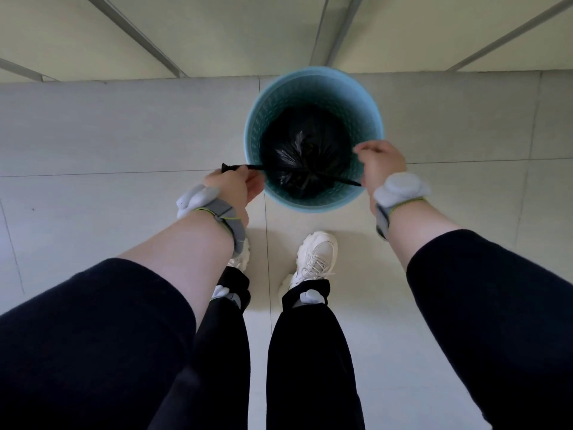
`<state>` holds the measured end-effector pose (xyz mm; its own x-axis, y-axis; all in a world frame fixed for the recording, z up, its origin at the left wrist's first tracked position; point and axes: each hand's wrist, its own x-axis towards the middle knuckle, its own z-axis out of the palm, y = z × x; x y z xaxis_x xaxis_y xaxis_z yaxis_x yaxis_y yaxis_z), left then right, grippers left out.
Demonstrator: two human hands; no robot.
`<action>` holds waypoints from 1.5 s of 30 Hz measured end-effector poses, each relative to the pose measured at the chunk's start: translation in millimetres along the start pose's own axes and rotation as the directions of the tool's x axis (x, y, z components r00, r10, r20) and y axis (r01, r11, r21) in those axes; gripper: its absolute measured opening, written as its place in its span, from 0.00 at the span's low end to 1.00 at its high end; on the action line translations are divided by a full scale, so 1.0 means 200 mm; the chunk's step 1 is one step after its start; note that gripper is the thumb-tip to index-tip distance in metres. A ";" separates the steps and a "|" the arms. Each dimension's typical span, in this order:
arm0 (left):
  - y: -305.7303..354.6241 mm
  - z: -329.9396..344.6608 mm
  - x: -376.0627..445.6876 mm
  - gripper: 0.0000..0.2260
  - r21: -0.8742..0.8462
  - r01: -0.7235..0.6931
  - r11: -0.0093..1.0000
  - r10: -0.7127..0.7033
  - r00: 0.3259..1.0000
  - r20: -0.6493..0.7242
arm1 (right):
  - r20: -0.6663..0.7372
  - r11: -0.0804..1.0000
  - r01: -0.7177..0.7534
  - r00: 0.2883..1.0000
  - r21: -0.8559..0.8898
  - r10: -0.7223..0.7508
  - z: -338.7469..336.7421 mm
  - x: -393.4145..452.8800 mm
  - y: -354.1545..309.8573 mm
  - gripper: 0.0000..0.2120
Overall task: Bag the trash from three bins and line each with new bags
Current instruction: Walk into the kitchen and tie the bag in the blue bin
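Observation:
A round light-blue bin (pixel 313 85) with a perforated wall stands on the tiled floor by the wall, straight ahead of my feet. Inside it sits a black trash bag (pixel 305 150), gathered at its top. Two twisted black ends run out from the gathered top, one to each side. My left hand (pixel 234 186) grips the left end just outside the bin's left rim, and the tip pokes out past my fingers. My right hand (pixel 379 167) grips the right end over the bin's right rim. Both ends are pulled taut.
Pale wall panels (pixel 217 32) with grey seams rise directly behind the bin. Light floor tiles (pixel 108 135) spread to both sides. My white sneakers (pixel 316 256) and dark trouser legs stand just short of the bin. Both wrists carry grey strap-on devices.

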<state>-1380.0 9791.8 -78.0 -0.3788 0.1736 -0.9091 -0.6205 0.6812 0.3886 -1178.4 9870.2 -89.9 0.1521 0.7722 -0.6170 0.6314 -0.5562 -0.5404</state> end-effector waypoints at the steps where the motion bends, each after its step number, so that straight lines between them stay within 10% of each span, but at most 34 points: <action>1: 0.00 0.02 -0.03 0.08 -0.082 -0.025 0.996 0.028 0.999 0.038 | 0.087 0.994 0.086 0.993 -0.063 -0.081 0.02 -0.03 -0.01 0.05; 7: 0.07 0.06 -0.17 0.13 -0.206 -0.029 0.978 0.067 0.981 0.181 | 0.381 0.877 0.312 0.910 -0.365 -0.166 0.10 -0.16 -0.12 0.21; 16: 0.26 0.06 -0.46 0.11 -0.168 -0.167 0.972 0.199 0.960 0.196 | 0.027 0.959 0.278 0.960 -0.052 -0.277 -0.11 -0.44 -0.30 0.05; 31: 0.29 0.36 -1.10 0.04 0.244 -0.339 0.909 0.223 0.888 0.402 | -0.386 0.938 0.220 0.917 0.267 -0.105 -0.79 -0.94 -0.34 0.10; 45: -0.15 0.76 -1.16 0.04 0.581 -0.433 0.689 0.129 0.862 0.490 | -0.198 0.869 -0.377 0.870 0.322 0.451 -1.07 -0.50 0.38 0.07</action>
<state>-1169.0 9840.0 99.4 -0.0695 0.5860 -0.8073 0.1359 0.8073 0.5743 -982.2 9816.6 52.8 0.5674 0.4819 -0.6677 0.2464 -0.8731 -0.4208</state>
